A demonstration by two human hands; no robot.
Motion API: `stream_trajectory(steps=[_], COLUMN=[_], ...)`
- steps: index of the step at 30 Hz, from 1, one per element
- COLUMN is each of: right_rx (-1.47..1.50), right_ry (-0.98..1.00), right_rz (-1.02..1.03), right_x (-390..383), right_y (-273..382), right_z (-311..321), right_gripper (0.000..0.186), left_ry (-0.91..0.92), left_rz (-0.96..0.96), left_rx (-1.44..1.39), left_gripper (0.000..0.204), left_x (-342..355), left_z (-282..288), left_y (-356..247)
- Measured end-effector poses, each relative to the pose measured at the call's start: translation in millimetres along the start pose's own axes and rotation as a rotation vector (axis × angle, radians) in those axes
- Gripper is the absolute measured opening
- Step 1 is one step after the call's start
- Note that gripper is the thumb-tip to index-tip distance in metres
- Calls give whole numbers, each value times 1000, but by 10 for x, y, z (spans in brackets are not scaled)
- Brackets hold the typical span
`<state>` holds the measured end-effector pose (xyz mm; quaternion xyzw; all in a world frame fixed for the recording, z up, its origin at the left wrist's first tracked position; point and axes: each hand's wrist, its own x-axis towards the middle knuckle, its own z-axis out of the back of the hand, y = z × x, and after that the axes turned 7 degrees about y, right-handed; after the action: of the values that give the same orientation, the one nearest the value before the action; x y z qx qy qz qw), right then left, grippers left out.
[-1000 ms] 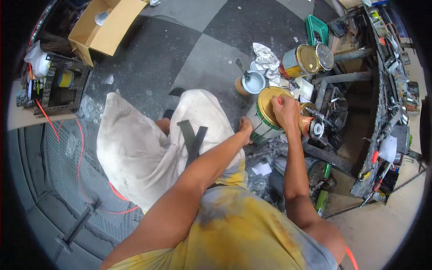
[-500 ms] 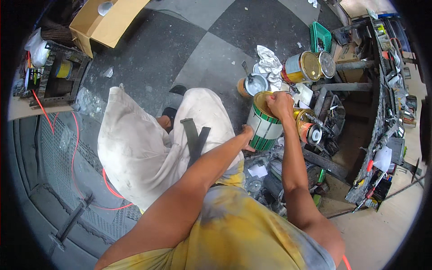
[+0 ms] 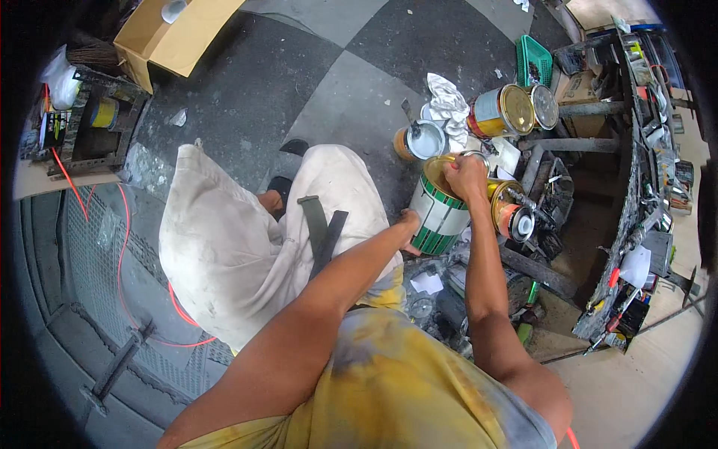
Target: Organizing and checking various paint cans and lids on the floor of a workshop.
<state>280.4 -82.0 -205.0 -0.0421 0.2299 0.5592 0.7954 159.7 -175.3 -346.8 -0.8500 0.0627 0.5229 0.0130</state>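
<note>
A large green and white paint can (image 3: 441, 217) with a gold top stands in front of me, just right of my knee, leaning slightly. My left hand (image 3: 407, 230) holds it from the left side, low down, with part of the fingers hidden behind it. On the can's top, at the rim, my right hand (image 3: 465, 178) is closed with its fingers curled over the lid's edge. Whether a small tool is in that fist cannot be seen. Close behind sits an open can of pale grey paint (image 3: 426, 140) with a dark stirrer in it.
Gold-lidded cans (image 3: 516, 110) and a white rag (image 3: 447, 101) lie beyond. A cluttered rack (image 3: 628, 194) with tools lines the right side. A green basket (image 3: 532, 60) stands farther off. At far left are a cardboard box (image 3: 176, 37) and an orange hose (image 3: 123, 254).
Both hands stay on the paint can with almost no movement. The right hand's grip at the rim shifts very slightly.
</note>
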Motion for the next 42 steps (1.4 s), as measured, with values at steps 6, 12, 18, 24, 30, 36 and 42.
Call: stream_trajectory(steps=[6,12,18,24,30,36,42], right_rx=[-16,-16,-26,-37,-37,-15,-12], right_ry=[29,2,-56,-15,42,36,55], right_rz=[-25,1,21,-6,-17,-12,-47], right_x=[-12,-24,-56,-59,-101,-139,-153], right_y=[-41,-79,-4,-18,5,22,14], right_z=[-4,-13,-6,-13,57,91,112], right_gripper=[28,29,30,29,29,30,29], left_ry=[-3,-25,61,101,50,30,30], left_rz=[13,-4,-18,-46,40,10,21], left_rx=[11,35,58,151,-49,-50,-32], left_gripper=[71,70,66,65,65,66,67], left_x=[89,142,442,273,23,96,-6], left_z=[-91,-132,5,-50,-163,-170,-225], left_y=[31,120,165,185,176,190,194])
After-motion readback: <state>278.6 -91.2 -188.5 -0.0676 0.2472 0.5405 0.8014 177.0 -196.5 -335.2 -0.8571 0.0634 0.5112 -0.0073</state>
